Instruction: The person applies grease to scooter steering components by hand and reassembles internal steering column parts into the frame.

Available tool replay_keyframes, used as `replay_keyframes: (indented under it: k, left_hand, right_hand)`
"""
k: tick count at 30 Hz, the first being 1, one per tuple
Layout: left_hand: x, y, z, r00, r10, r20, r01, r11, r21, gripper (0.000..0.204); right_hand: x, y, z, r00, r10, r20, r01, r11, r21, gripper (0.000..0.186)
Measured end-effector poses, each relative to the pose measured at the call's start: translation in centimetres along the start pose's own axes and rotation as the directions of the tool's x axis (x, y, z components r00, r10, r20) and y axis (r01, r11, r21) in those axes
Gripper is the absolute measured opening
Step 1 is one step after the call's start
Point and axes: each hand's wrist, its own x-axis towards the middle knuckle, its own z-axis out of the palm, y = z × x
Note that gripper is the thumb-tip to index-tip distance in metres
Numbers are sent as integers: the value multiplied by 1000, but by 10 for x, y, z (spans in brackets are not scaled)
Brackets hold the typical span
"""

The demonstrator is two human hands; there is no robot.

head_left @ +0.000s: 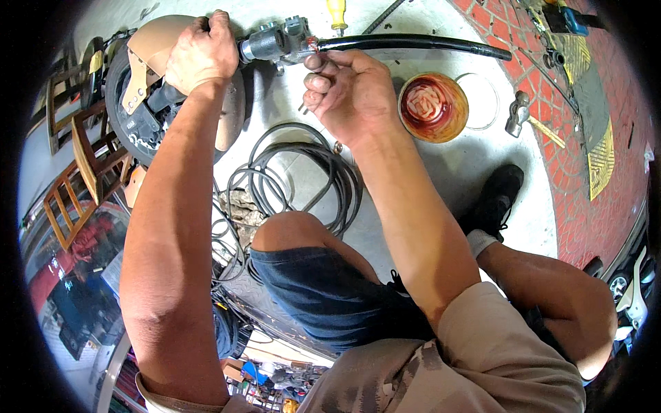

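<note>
A scooter-like front fork (pixel 268 43) lies across the top of the view, with grey metal fittings in its middle. From these a glossy black tube (pixel 420 43) runs right, with reddish grease at its base. My left hand (pixel 206 51) is closed round the fork beside the tan fender (pixel 160 38) and the black wheel (pixel 127 103). Just under the greased end of the tube is my right hand (pixel 351 93), fingers curled and darkened with grime; whatever they pinch is hidden. Right of it stands an open tub of red grease (pixel 434 108).
A round lid or ring (pixel 480 101) lies beside the tub, with a hammer (pixel 518 115) farther right. A yellow-handled tool (pixel 337 15) is beyond the tube. Coiled black hose (pixel 341 189) lies near my knee. Wooden frames (pixel 86 165) stand at left; red paving (pixel 578 186) borders the pale floor.
</note>
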Motion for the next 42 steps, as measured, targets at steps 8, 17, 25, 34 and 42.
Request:
replay_keyframes:
  k: [8,17,25,34,42]
  left_hand:
    - [-2,1,0,1000,23,-20,-22,1000,15,59]
    - [-1,-1,4,998,32,-48,-32,999,-6,59]
    - [-2,-3,4,998,31,-50,-30,999,19,60]
    - [-2,0,1,1000,6,-12,-6,1000,23,59]
    - [3,-1,2,999,-40,7,39,999,27,59]
  right_hand:
    - [-17,-17,-4,989,-106,-107,36,855,-518,22]
    - [8,-38,-27,931,-201,306,261,-224,-939,58]
    - [22,-49,-30,925,-87,370,328,-306,-894,59]
    - [14,-46,-28,936,-37,350,273,-553,-787,71]
    - [2,-42,-25,936,49,348,209,-875,-437,78]
